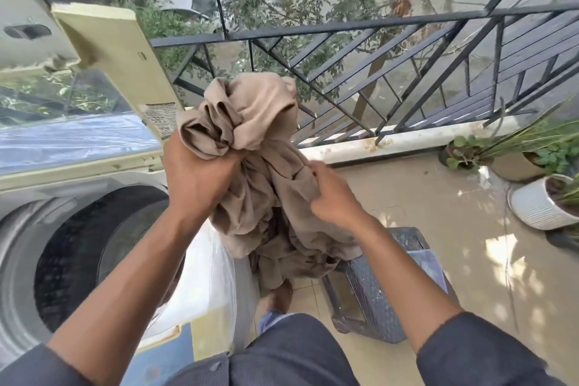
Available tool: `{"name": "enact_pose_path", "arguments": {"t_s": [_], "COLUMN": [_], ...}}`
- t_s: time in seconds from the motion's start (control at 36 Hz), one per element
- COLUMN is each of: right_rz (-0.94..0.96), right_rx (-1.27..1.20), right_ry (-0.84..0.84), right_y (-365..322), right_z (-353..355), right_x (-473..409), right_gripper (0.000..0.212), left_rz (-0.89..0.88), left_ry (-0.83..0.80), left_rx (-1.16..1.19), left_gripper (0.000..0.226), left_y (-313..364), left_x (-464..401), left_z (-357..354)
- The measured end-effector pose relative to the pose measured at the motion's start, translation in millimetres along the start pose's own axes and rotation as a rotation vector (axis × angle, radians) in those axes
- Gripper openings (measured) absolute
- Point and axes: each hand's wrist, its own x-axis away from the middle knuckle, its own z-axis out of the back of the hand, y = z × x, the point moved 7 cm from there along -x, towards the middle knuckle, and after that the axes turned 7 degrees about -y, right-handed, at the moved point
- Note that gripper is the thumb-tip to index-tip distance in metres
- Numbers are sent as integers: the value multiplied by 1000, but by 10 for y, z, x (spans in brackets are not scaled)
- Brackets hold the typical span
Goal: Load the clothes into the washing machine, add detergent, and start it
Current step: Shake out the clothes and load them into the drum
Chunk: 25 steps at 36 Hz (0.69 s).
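Observation:
A bunched beige garment [260, 122] hangs in the air in the middle of the view, its lower folds trailing down onto a dark woven stool [376, 285]. My left hand [200, 175] grips the upper bundle of the cloth from below. My right hand [332, 191] pinches a fold on the garment's right side. To the left stands the top-loading washing machine [37, 191] with its lid [103, 50] raised and the dark drum opening [103, 254] exposed beneath my left forearm.
A black metal balcony railing [344, 25] runs across the back, with trees behind it. Potted plants [542, 204] stand at the right on the beige tiled floor [423, 197]. A white plastic bag [206, 276] leans against the machine's right side.

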Motion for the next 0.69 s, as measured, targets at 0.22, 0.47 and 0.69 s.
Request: {"name": "enact_pose_path", "arguments": {"t_s": [0.22, 0.47, 0.69], "right_rz": [-215, -239, 133], "right_rx": [-26, -647, -933], "right_ry": [-64, 210, 321], "right_y": [755, 531, -347], "right_z": [-658, -86, 800], "right_x": [-146, -106, 217], "right_gripper": [50, 29, 27], "left_rz": [-86, -46, 46], "left_ry": [-2, -123, -167], "left_rx": [108, -2, -145], "left_gripper": [27, 34, 53], "left_y": [211, 51, -108], "left_x": [35, 1, 46], "left_z": [110, 93, -86]}}
